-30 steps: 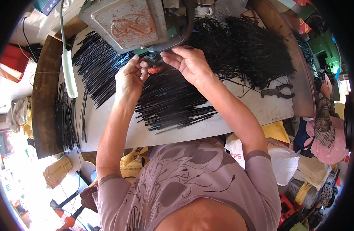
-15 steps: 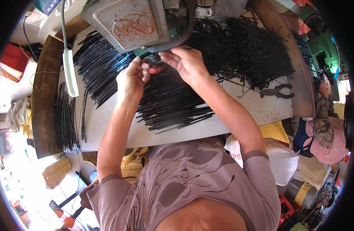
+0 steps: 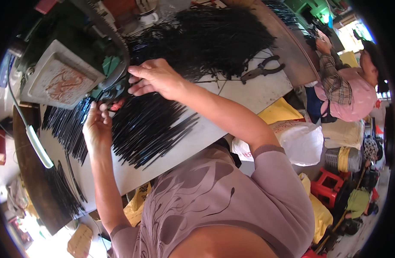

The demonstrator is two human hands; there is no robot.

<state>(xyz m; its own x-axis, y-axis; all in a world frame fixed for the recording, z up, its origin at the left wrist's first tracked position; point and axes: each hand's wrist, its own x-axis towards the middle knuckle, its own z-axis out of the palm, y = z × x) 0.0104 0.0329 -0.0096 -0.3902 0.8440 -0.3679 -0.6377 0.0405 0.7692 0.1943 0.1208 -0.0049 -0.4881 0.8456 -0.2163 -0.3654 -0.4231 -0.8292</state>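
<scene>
A green press-like machine with a pale, rust-marked plate (image 3: pixel 68 84) stands at the upper left. My left hand (image 3: pixel 98 127) is closed in a pinch at the machine's lower working part (image 3: pixel 113 91); whatever lies in its fingertips is hidden. Beside it shows a small red piece (image 3: pixel 117 105). On the right side of that part, my right hand (image 3: pixel 156 79) has thumb and fingertips drawn together at the curved dark rim; anything between them is too small to make out. Long thin black strips (image 3: pixel 152 129) lie in a stack on the table below the hands.
A large tangled heap of black strips (image 3: pixel 223 36) covers the table's far side. Dark-handled pliers (image 3: pixel 264 69) lie at the right. A white lamp tube (image 3: pixel 39 146) hangs at the left. Another person in a checked sleeve (image 3: pixel 337 84) sits at right, near a red stool (image 3: pixel 328 187).
The view has swung to the right, so the machine and table appear farther left and tilted. Both hands stay at the machine; the right fingers look slightly more spread from the working part.
</scene>
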